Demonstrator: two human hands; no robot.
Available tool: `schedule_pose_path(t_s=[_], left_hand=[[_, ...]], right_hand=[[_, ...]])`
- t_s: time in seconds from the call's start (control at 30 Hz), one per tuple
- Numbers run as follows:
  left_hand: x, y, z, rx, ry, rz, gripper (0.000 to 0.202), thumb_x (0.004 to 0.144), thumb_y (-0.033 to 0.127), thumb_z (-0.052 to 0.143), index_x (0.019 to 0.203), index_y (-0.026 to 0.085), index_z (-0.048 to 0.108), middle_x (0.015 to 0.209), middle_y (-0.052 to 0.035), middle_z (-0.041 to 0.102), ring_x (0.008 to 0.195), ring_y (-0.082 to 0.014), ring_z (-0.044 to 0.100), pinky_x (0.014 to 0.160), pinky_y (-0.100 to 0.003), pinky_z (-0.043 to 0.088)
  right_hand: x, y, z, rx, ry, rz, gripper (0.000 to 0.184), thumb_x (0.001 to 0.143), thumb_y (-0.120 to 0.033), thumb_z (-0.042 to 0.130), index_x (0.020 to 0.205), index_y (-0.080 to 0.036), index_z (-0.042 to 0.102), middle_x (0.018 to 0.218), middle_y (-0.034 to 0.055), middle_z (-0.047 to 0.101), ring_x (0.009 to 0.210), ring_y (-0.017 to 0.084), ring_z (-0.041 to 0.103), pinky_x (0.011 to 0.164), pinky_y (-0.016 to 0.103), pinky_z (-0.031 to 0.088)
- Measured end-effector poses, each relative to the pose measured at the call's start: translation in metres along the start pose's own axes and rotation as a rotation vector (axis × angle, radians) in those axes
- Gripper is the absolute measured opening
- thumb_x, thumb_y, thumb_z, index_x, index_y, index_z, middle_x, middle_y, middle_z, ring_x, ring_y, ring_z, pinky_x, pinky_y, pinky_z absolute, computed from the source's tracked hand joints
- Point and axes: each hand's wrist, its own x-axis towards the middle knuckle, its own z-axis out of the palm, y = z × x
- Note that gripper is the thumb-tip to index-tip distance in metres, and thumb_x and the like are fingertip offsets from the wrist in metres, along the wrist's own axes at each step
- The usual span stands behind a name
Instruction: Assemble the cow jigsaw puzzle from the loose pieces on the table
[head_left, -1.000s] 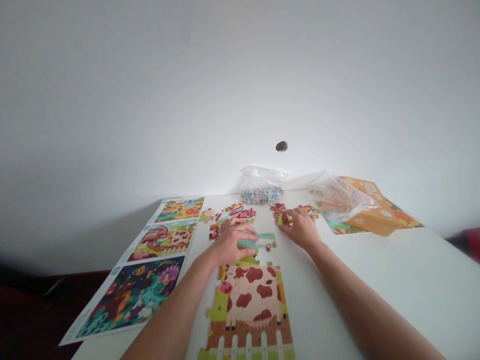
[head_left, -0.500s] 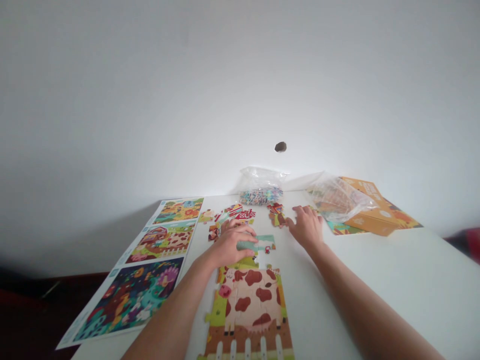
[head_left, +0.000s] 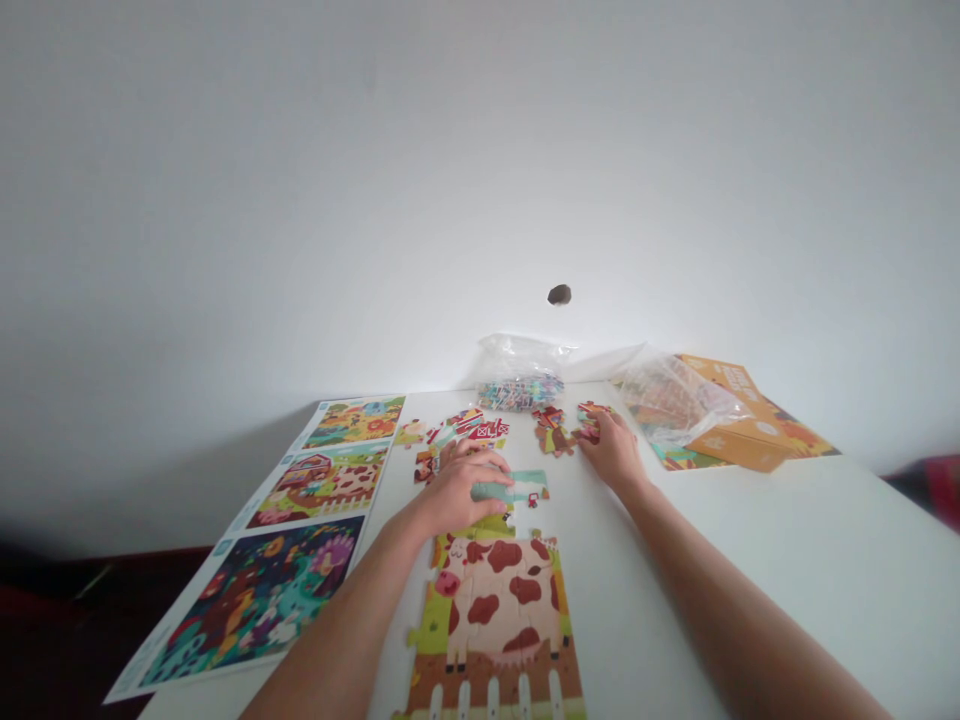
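Cow puzzle, partly joined, lies nearest on the counter; just past its far edge the left hand rests flat, fingers uncurled, on a teal piece. Farther right, the right hand touches loose pieces — whether its fingers pinch one cannot be told — short of a clear bag.

I am wearing the single camera on my head; it is looking forward and down along my forearms across the tabletop. It is sitting near, catching my left hand and right hand mid-frame, while the far white wall is filling the upper half of the view.
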Motion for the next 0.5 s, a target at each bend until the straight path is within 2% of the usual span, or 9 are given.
schedule_pose_path(t_s=[0.07, 0.13, 0.3, 0.5], left_hand=[[0.0, 0.0, 0.0, -0.004, 0.003, 0.003, 0.026, 0.077, 0.039, 0.079, 0.102, 0.035, 0.077, 0.117, -0.0003, 0.069, 0.117, -0.0275, 0.052, 0.11, -0.049, 0.031], [0.0, 0.0, 0.0, -0.009, 0.002, 0.006, 0.025, 0.077, 0.04, 0.078, 0.102, 0.034, 0.078, 0.116, -0.0009, 0.069, 0.117, -0.0275, 0.052, 0.11, -0.049, 0.031], [0.0, 0.002, -0.002, -0.013, -0.005, -0.011, 0.026, 0.076, 0.037, 0.079, 0.101, 0.034, 0.078, 0.117, -0.0012, 0.069, 0.119, -0.0291, 0.049, 0.111, -0.051, 0.029], [0.001, 0.005, -0.003, -0.001, 0.0, -0.003, 0.027, 0.075, 0.039, 0.08, 0.101, 0.033, 0.078, 0.115, -0.0018, 0.071, 0.116, -0.029, 0.052, 0.109, -0.05, 0.032]], right_hand=[[0.0, -0.001, 0.001, 0.014, 0.005, -0.029, 0.044, 0.084, -0.018, 0.057, 0.128, -0.02, 0.056, 0.125, 0.0107, 0.059, 0.114, 0.022, 0.056, 0.095, 0.032, 0.042], [-0.003, -0.004, -0.002, -0.031, 0.021, -0.02, 0.043, 0.085, -0.021, 0.057, 0.128, -0.022, 0.056, 0.126, 0.0107, 0.059, 0.117, 0.023, 0.055, 0.095, 0.034, 0.041], [-0.009, -0.01, -0.014, -0.233, 0.026, 0.173, 0.054, 0.085, -0.046, 0.062, 0.13, -0.019, 0.054, 0.121, 0.0177, 0.061, 0.115, 0.036, 0.056, 0.093, 0.047, 0.04], [-0.006, -0.008, -0.017, -0.197, -0.031, 0.136, 0.047, 0.085, -0.045, 0.062, 0.125, -0.022, 0.056, 0.116, 0.013, 0.066, 0.112, 0.033, 0.058, 0.091, 0.044, 0.041]])
